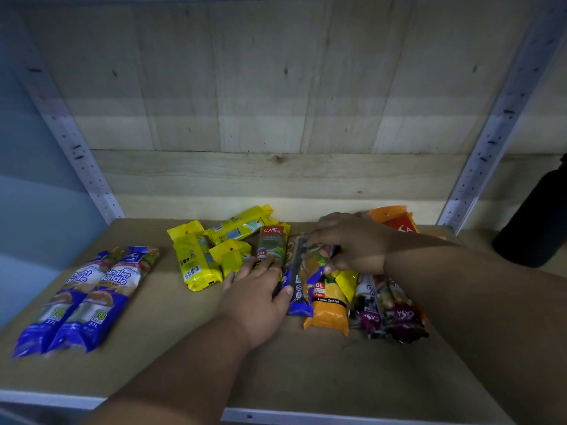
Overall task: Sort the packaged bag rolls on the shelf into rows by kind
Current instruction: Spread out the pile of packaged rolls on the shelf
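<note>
The shelf point(184, 348) is carrying everything, and the biggest risk is sitting in the jumbled pile at its middle right. Two blue Singlet Handle packs point(89, 299) are lying side by side at the left, already reading as a row and well apart from the rest. The yellow packs point(202, 256) are lying loosely clustered behind the centre, some crossing each other.

The right hand point(352, 243) is curling its fingers around the far end of a blue pack point(299, 289) wedged in the pile; pulling it out could be dragging the orange lemon-scented pack point(328, 305) and the purple packs point(389, 314) askew, since they are overlapping it or lying just beside it.

The left hand point(257, 289) is lying flat, fingers spread and straight, pressing on the green pack point(271, 250) with its thumb against the blue one. If that pressure is slipping, the green pack may be sliding into the yellow ones and mixing kinds again.
</note>
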